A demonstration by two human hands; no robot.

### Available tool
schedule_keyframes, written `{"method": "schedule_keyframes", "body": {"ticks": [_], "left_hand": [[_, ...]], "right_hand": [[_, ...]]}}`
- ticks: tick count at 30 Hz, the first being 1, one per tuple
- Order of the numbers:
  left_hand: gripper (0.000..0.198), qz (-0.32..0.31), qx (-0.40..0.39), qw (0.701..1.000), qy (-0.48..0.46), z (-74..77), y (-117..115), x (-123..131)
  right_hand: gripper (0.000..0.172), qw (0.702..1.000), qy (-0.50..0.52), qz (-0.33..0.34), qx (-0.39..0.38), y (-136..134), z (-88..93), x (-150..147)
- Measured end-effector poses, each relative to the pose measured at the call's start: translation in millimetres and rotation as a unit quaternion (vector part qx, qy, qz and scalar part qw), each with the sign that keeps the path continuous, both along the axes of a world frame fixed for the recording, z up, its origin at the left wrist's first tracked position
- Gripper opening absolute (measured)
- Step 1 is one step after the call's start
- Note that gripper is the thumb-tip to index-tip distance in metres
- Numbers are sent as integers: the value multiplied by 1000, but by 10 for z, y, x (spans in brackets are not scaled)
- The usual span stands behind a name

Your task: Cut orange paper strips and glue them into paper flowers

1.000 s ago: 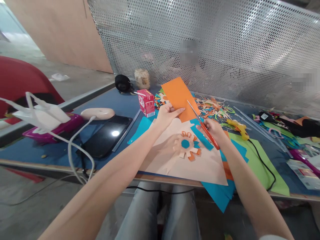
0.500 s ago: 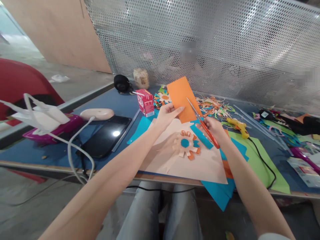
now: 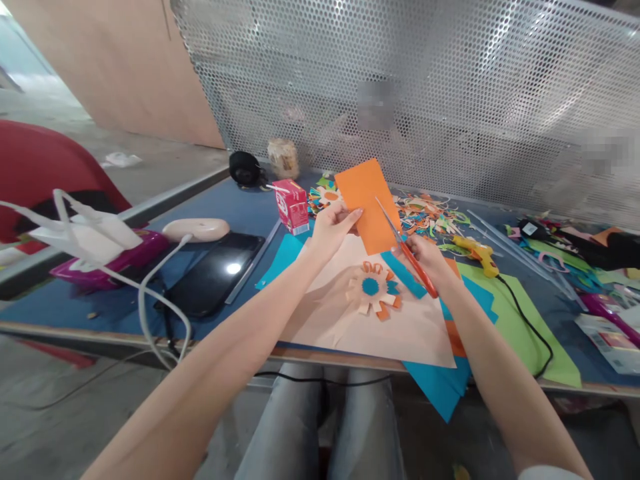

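My left hand point(image 3: 336, 227) pinches the left edge of an orange sheet of paper point(image 3: 367, 193), holding it raised above the table. In my right hand point(image 3: 423, 257) is a pair of scissors point(image 3: 411, 257) with red handles. Their blades look closed and point up and left, lying over the sheet's right part; whether they touch it I cannot tell. Below lies a paper flower point(image 3: 371, 287) with a blue centre and cream and orange petals, on a large cream sheet point(image 3: 320, 320). A blue paper strip point(image 3: 407, 277) lies under the scissors.
A pink drink carton point(image 3: 291, 207) with a straw stands left of the papers. Paper scraps point(image 3: 430, 215) pile up behind my hands. At right are a yellow glue gun point(image 3: 475, 253) and green paper point(image 3: 530, 313); at left, a black phone point(image 3: 215, 273) and white cables.
The orange sheet has turned slightly and its lower edge sits a little lower. My left thumb is a bit higher on it. The scissors have barely moved.
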State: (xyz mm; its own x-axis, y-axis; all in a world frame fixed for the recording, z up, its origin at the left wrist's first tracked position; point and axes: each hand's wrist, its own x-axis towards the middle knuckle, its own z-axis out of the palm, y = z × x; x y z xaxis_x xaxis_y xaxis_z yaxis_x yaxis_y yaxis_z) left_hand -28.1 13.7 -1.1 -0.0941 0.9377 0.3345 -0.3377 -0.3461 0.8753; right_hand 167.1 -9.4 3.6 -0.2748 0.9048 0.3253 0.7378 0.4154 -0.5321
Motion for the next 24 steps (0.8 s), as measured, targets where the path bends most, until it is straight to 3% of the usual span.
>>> {"method": "schedule_keyframes", "body": {"ticks": [9,17,24], "left_hand": [[32,2,-10,1000,20,2,-14,-11],[33,-30,-13,999,44,-21,-40,40],[31,-37,-3,998,44,-20,-36,36]], "right_hand": [[43,999,0,-22,28,52,-55,17],[39,993,73,-7,-95,-122,99,-58],[39,995,76,-17,-64,-123,75,-62]]}}
